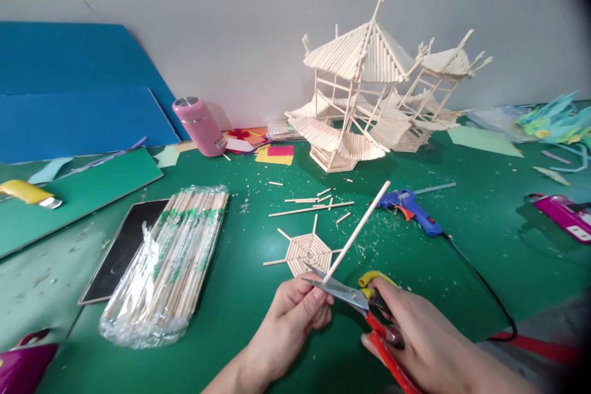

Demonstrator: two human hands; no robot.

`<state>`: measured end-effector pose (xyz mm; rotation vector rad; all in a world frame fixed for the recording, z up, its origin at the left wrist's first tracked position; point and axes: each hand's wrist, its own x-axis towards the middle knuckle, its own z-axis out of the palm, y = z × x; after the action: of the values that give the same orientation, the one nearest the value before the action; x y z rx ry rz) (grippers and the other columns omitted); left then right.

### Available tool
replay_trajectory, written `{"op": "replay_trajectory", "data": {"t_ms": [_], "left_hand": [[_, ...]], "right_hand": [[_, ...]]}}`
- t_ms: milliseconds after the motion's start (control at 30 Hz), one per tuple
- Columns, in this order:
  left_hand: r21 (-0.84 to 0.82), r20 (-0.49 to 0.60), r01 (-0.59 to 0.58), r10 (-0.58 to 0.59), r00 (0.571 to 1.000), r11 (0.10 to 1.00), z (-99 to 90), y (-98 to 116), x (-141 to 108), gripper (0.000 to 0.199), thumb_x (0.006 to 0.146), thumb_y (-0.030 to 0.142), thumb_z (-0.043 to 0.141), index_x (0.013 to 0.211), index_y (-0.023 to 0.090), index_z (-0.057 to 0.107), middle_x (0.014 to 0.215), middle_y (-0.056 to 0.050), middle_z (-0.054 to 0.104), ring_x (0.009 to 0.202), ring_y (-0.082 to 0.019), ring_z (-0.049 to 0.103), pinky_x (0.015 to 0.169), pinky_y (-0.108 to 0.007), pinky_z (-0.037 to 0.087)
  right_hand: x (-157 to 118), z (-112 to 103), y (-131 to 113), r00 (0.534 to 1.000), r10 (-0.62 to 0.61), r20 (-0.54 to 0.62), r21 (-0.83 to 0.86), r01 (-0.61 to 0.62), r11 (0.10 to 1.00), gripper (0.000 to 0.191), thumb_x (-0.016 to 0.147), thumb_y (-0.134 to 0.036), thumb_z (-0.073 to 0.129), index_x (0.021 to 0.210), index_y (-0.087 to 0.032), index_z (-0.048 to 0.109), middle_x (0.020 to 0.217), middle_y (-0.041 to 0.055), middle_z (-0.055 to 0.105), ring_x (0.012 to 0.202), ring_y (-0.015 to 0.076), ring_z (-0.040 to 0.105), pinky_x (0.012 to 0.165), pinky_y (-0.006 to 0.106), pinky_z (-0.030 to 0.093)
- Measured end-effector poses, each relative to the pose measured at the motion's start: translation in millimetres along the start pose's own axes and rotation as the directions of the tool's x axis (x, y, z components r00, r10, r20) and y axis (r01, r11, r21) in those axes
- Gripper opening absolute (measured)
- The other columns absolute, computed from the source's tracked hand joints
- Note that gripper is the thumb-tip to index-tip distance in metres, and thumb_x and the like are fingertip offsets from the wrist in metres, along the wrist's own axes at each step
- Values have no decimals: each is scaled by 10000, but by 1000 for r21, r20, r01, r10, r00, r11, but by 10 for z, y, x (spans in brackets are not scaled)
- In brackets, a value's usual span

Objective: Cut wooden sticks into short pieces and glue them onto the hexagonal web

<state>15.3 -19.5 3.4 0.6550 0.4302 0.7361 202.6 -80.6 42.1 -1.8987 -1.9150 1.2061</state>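
My left hand (295, 314) is closed on the lower end of a wooden stick (357, 231), which slants up and to the right. In my right hand (410, 320) is a pair of scissors (344, 293) with red and yellow handles. Its blades are parted around the stick, just above my left fingertips. Behind my left hand, a web-shaped piece made of sticks (308, 253) lies on the green table, partly covered by the hand and blades. Several cut stick pieces (311, 209) are scattered beyond it.
A model pavilion of sticks (351, 92) stands at the back. The blue glue gun (410, 208) lies to the right, its cord trailing forward. At left are a plastic-wrapped bundle of sticks (175, 252), a pink flask (201, 126) and a yellow utility knife (28, 192).
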Motion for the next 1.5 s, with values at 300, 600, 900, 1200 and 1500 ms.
{"op": "replay_trajectory", "data": {"t_ms": [300,600,900,1200,1500], "left_hand": [[-196,172,125,-91,981,973,16,79,-34,156,809,201,535,741,97,631,429,85,243,368,-25,202,427,-197,192],[-216,276,231,-168,947,949,2,106,-29,191,814,183,506,751,72,648,424,75,264,362,-33,227,419,-205,212],[-201,229,183,-135,964,962,-23,102,10,180,798,206,546,736,73,652,424,79,254,370,-30,223,431,-207,197],[-214,270,247,-186,945,945,9,111,-25,201,719,256,638,639,72,631,377,92,229,332,-27,195,428,-219,207],[-202,277,239,-178,944,950,13,121,-18,225,700,276,658,614,71,627,364,77,283,325,-33,242,417,-221,220]], "right_hand": [[-32,-128,-118,999,-12,35,-9,12,1000,226,712,-250,529,879,-208,382,734,4,536,625,132,533,522,226,420],[-19,-46,-21,999,1,53,-104,4,995,254,707,-315,500,881,-175,379,725,56,583,634,188,567,565,293,433],[-6,-31,-43,1000,4,-1,-64,-4,998,245,678,-281,547,851,-194,398,697,3,554,531,119,487,487,236,359],[-13,-147,-41,976,-142,-167,-121,123,985,359,607,-198,598,933,-201,446,855,40,530,769,188,517,656,307,445],[-37,-224,21,969,-226,-100,-68,220,973,441,611,-205,635,1023,-212,478,1029,44,550,906,181,535,783,293,457]]}}
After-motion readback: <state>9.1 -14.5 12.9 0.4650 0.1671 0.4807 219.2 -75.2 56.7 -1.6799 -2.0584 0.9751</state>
